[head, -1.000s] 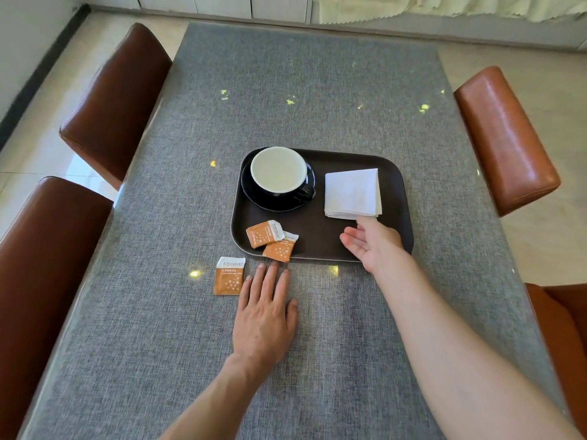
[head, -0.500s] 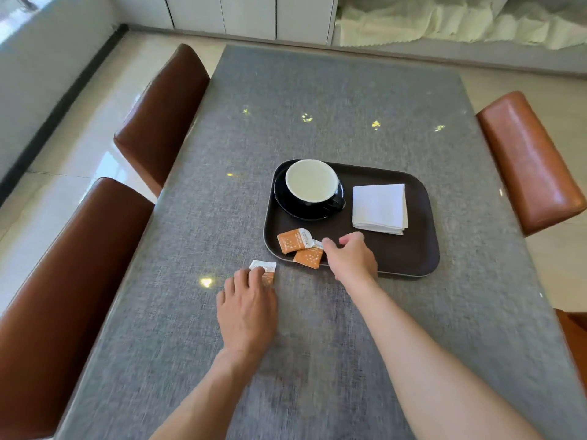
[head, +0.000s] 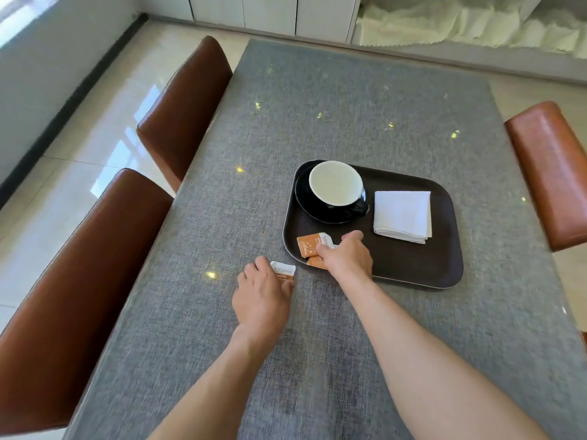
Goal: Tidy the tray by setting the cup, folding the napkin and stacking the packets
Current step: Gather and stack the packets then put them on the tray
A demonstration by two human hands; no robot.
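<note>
Grey table (head: 349, 122) | left hand (head: 262, 300) now grasps packet (head: 283, 268) | right hand (head: 347, 258) grasps tray packets (head: 309, 246) (previously reaching)

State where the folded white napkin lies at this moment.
In the head view, the napkin lies flat on the right half of the dark tray, just right of the cup and beyond the right hand.

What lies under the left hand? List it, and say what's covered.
A packet lies on the table under the left hand. Only its white printed end shows; the fingers cover most of its orange part.
</note>
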